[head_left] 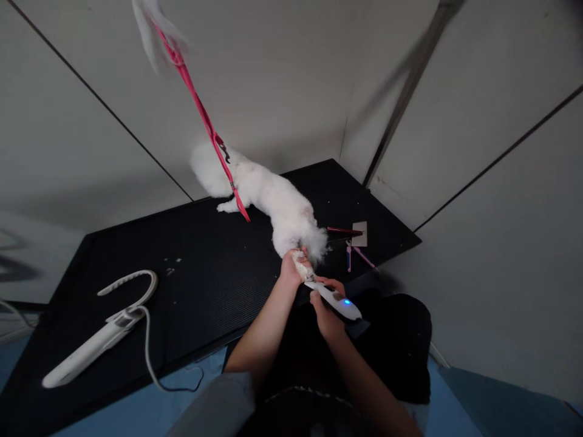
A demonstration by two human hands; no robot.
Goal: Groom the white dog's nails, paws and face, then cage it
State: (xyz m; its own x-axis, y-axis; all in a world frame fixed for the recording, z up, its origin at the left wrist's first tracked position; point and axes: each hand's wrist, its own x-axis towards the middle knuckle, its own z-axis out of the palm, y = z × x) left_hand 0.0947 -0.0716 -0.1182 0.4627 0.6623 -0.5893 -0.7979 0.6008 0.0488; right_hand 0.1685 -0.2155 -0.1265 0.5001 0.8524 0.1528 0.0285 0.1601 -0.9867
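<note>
A white fluffy dog (268,193) stands along the far side of a black grooming table (204,285), its head turned away at the left. My left hand (292,267) is wrapped round one of the dog's hind paws (303,267), drawn back over the near edge. In my right hand (328,303) is a white hair clipper (339,300) with a lit blue light. The clipper's head is up against the paw; whether it touches the fur I cannot tell. A red grooming leash (200,103) hangs down to the dog's front end.
To the right of the dog lie a slicker brush (359,233) with a dark red handle and small purple-handled scissors or nail clippers (353,255). A white corded device (91,349) with a curved arm rests at the left. Pale walls (291,79) stand behind the table.
</note>
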